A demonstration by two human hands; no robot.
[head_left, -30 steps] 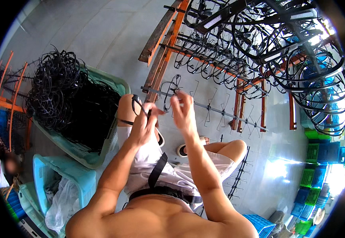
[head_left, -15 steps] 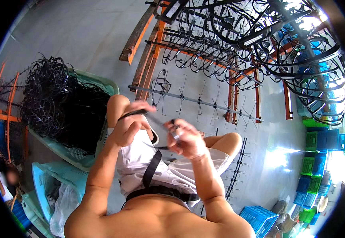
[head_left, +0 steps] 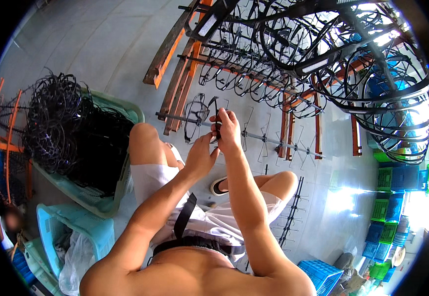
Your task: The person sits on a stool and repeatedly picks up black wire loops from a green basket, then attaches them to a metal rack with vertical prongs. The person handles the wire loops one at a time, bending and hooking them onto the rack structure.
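Observation:
My right hand (head_left: pixel 229 130) is closed on a thin black looped strip (head_left: pixel 216 108), its kind unclear, and holds it up against a grey hanging rod (head_left: pixel 273 140) with thin wire hooks. Just below, my left hand (head_left: pixel 202 157) pinches at the lower part of the same strip; its fingertips partly hide it. Another black loop (head_left: pixel 188 121) hangs on the rod, left of my hands. Bare wire hooks stick out along the rod to the right.
A pale green basket (head_left: pixel 107 204) heaped with black strips (head_left: pixel 56 118) stands to my left. Nearer is a light blue basket (head_left: pixel 103 229) with a plastic bag (head_left: pixel 78 261). Orange racks (head_left: pixel 181 84) carry rows of black loops (head_left: pixel 268 84). Blue and green crates (head_left: pixel 392 197) line the right.
Both hands have moved forward, away from my lap, and come together at the rod. The black strip went with them and now stands among the hooks.

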